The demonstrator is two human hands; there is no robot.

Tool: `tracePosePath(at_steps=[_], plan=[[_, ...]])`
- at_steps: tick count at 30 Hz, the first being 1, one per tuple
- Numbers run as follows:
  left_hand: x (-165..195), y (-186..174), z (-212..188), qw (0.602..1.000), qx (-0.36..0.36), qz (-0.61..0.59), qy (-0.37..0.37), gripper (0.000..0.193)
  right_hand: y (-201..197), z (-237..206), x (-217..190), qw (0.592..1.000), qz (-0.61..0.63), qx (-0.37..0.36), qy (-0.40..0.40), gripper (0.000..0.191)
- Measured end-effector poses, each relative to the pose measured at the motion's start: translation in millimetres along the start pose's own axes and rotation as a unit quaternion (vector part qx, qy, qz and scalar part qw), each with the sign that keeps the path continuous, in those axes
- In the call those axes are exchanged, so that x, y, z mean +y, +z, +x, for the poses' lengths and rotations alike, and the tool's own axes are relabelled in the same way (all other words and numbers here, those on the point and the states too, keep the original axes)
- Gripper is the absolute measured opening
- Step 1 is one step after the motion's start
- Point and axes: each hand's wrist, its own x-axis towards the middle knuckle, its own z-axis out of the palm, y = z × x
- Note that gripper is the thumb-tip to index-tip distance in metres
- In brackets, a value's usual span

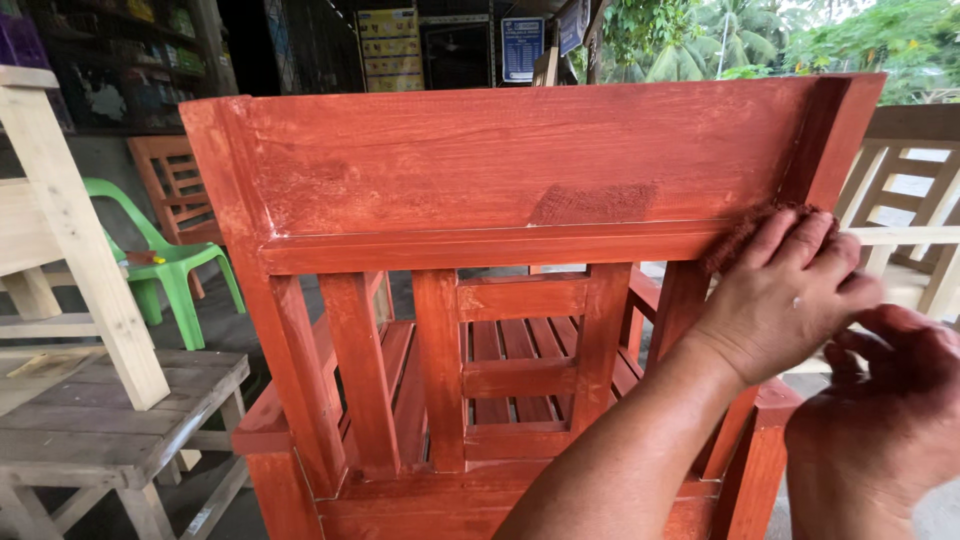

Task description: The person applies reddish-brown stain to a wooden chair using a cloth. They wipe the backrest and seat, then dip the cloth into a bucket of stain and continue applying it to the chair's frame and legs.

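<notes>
Red-brown stain covers the wooden chair (500,180) that fills the middle of the frame, its broad back panel facing me and the slatted seat showing through the uprights below. My left hand (785,295) reaches in from the lower middle and presses a stained rag (735,235) flat against the back, right of centre, where the panel meets the rail beneath it and the right post; the fingers lie spread over the cloth, pinning it to the wood rather than gripping it. My right hand (880,420) sits at the lower right, fingers curled loosely inward, and I cannot tell whether it holds anything. A darker rubbed patch marks the panel just left of the rag. At the left edge stand a weathered grey table (100,420), pale unstained furniture (70,230) and a green plastic chair (170,260).
</notes>
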Motion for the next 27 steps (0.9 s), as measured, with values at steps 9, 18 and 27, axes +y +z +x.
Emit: tracePosePath(at_steps=[9, 18, 27], plan=[[-77, -144, -71, 0.993, -0.060, 0.087, 0.060, 0.027, 83, -98, 5, 0.989, 0.136, -0.007, 0.053, 0.015], [-169, -337, -185, 0.988, 0.013, 0.136, -0.078, 0.031, 169, -181, -32, 0.996, -0.007, -0.008, 0.087, 0.018], [-168, -377, -194, 0.964, 0.052, 0.140, -0.222, 0.052, 222, -207, -68, 0.994, -0.015, 0.000, 0.112, 0.017]])
